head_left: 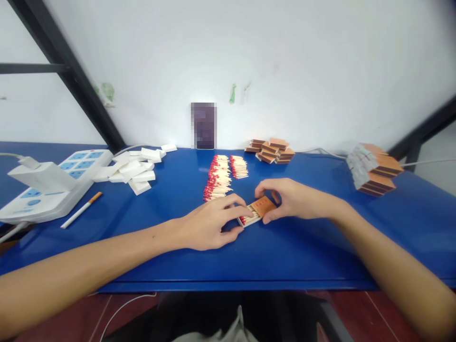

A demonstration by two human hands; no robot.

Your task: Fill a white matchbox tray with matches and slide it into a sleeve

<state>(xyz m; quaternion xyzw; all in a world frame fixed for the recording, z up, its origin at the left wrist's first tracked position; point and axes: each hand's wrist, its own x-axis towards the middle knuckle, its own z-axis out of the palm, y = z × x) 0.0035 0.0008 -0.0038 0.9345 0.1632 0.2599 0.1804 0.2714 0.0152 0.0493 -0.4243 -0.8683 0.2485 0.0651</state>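
Note:
A matchbox (264, 205) with an orange-brown sleeve lies on the blue table between my hands. Its white tray sticks out on the left, showing red-tipped matches (249, 219) inside. My left hand (217, 221) grips the tray's end, its fingers over the matches and its thumb at the near edge. The sleeve is pinched between the thumb and fingers of my right hand (281, 199). Just beyond my left hand lie a large pile of loose red-headed matches (219, 178) and a smaller pile (239, 167) beside it.
White matchbox trays (131, 168) lie heaped at the left, near a cigarette (81, 210) and a power strip (53, 190) with a plugged-in adapter. Orange-brown boxes (272, 151) are stacked at the back, with more boxes (375, 168) at the right. A pixelated dark rectangle (204, 126) stands against the wall.

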